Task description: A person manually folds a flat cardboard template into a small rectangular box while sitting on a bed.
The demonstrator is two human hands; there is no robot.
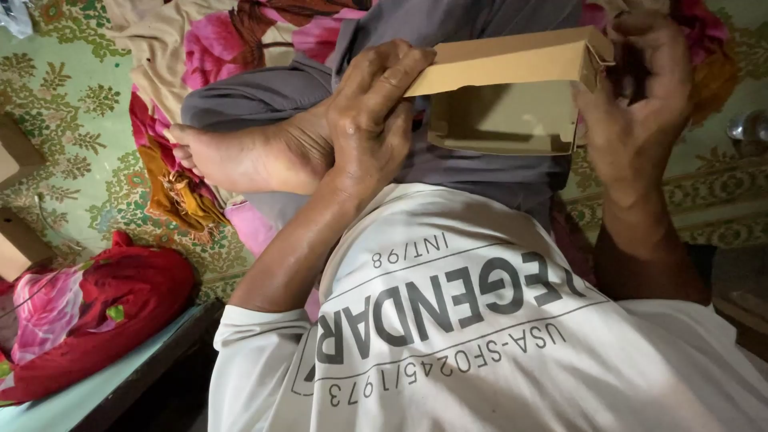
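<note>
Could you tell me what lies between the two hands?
In the head view, an open brown cardboard box spans the gap between left hand and right hand.

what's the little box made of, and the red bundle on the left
Box, held in the left hand and right hand: looks like thin brown cardboard, matte, with crisp folded flaps. Red bundle: seemingly soft woven cloth, judging by its creases and slump.

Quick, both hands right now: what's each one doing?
Left hand: closed on the left end of the brown cardboard box, fingers on its flap.
Right hand: closed on the box's right end.
</note>
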